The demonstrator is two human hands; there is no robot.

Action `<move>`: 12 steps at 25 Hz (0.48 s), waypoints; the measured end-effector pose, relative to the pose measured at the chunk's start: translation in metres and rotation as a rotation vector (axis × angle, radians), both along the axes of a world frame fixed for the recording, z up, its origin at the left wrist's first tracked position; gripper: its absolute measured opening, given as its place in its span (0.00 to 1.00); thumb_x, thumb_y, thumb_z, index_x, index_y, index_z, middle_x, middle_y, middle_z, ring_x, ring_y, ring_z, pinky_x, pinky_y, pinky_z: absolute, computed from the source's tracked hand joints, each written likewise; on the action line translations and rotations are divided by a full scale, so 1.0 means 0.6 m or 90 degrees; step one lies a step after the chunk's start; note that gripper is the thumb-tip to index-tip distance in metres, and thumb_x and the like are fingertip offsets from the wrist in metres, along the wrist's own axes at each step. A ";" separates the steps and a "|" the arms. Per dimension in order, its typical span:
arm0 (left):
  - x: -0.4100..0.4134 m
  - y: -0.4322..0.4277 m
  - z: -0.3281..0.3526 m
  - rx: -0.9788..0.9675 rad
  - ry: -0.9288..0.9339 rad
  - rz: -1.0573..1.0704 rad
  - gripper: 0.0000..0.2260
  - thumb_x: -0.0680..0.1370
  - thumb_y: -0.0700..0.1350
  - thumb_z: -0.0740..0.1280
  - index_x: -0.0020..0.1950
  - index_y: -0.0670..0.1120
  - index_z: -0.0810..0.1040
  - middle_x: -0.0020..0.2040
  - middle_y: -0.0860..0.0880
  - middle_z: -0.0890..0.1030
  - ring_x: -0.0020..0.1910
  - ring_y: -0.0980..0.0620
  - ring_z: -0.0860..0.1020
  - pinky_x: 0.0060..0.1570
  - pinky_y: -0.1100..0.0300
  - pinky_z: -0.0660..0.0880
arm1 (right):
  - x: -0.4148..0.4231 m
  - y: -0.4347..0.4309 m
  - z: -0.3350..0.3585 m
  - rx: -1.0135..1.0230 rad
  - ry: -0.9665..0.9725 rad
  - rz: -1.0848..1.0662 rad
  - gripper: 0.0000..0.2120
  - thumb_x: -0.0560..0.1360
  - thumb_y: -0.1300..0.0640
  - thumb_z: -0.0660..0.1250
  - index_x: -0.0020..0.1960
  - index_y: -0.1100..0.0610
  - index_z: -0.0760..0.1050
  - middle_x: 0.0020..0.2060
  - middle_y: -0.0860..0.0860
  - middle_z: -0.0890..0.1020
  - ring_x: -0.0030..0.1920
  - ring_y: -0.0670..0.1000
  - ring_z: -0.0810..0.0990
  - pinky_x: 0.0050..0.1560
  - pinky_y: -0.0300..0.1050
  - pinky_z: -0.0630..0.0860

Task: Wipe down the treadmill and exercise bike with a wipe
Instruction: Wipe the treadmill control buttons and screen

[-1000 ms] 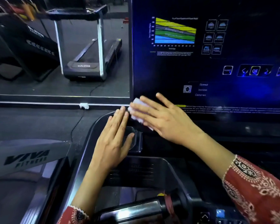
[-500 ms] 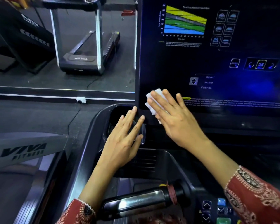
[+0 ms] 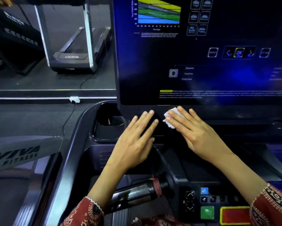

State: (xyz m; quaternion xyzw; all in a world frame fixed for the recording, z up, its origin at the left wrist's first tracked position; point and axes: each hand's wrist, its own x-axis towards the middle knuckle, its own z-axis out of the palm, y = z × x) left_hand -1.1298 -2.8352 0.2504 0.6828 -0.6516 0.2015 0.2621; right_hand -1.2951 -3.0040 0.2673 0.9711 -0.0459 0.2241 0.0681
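I'm wiping the treadmill's dark ledge (image 3: 234, 115) just under the screen (image 3: 202, 66). My right hand (image 3: 197, 132) presses the wipe (image 3: 170, 118) flat with straight fingers, and my left hand (image 3: 137, 141) rests open beside it, blocking leftward strokes. Next, I judge, comes a sweep rightward. The cup holder (image 3: 109, 128) sits left and the buttons (image 3: 207, 212) below.

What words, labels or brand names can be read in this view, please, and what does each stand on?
"VIVA": grey side panel, lower left; the smaller word beneath is blurred.
"OK": lit button on the console screen.
"Speed", "Incline", "Calories": faint, at the screen's middle.
Chart labels, yellow-marked fine print and the far treadmill logo: too blurred to read.
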 end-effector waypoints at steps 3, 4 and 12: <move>-0.039 -0.044 0.010 0.028 -0.006 -0.024 0.21 0.77 0.42 0.63 0.70 0.38 0.71 0.73 0.39 0.66 0.73 0.43 0.63 0.73 0.51 0.57 | -0.049 -0.033 -0.006 0.007 -0.042 -0.015 0.34 0.67 0.77 0.68 0.71 0.62 0.66 0.71 0.54 0.67 0.73 0.56 0.63 0.75 0.51 0.55; -0.054 -0.062 0.013 0.033 -0.016 -0.036 0.21 0.77 0.43 0.62 0.69 0.38 0.71 0.72 0.39 0.66 0.72 0.43 0.63 0.72 0.51 0.57 | -0.069 -0.046 -0.010 0.013 -0.058 -0.023 0.31 0.68 0.76 0.67 0.70 0.63 0.68 0.70 0.55 0.69 0.72 0.56 0.64 0.75 0.51 0.56; -0.201 -0.231 0.038 0.087 -0.103 -0.100 0.25 0.78 0.50 0.58 0.73 0.40 0.66 0.75 0.41 0.61 0.74 0.45 0.58 0.74 0.55 0.51 | -0.248 -0.171 -0.031 0.062 -0.134 -0.181 0.25 0.78 0.63 0.58 0.74 0.58 0.61 0.73 0.50 0.64 0.74 0.54 0.60 0.74 0.51 0.56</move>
